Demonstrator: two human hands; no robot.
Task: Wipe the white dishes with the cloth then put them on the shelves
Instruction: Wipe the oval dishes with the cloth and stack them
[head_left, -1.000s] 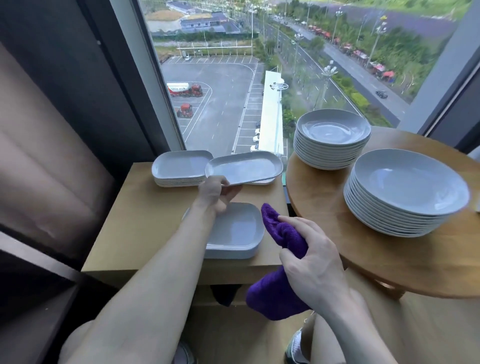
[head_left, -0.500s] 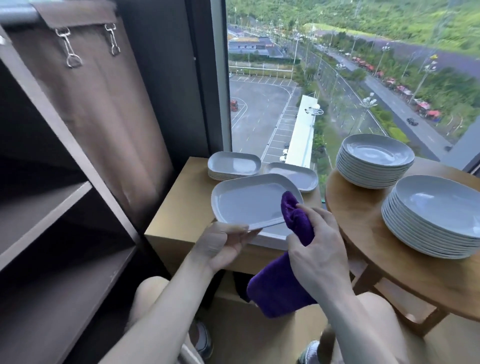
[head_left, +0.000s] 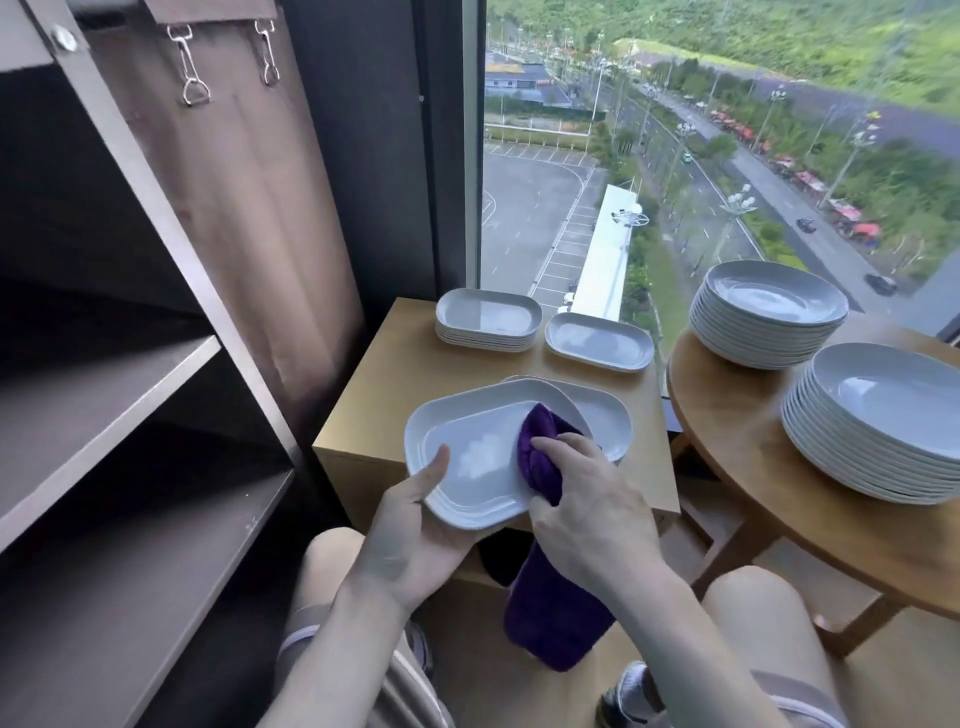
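Left hand (head_left: 410, 535) grips dish (head_left: 467, 462) at 7 o'clock rim. Right hand (head_left: 587, 499) grips cloth (head_left: 540, 452), pressed at dish's 3 o'clock. Shelves (head_left: 104, 395) at 9.

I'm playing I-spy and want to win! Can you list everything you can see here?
held dish: one, white, lifted over the square table's near edge
cloth: one, purple, pressed into the held dish, tail hanging down
tall dish pile: one, white, square table, back left
low dish pile: one, white, square table, back right
near dish pile: one, white, partly hidden behind the held dish
plate stacks: two, white, round table
square table: one, light wood, by the window
round table: one, wood, right
shelves: dark brown, left
curtain: one, brown, on clips
left hand: holds the held dish
right hand: grips the cloth
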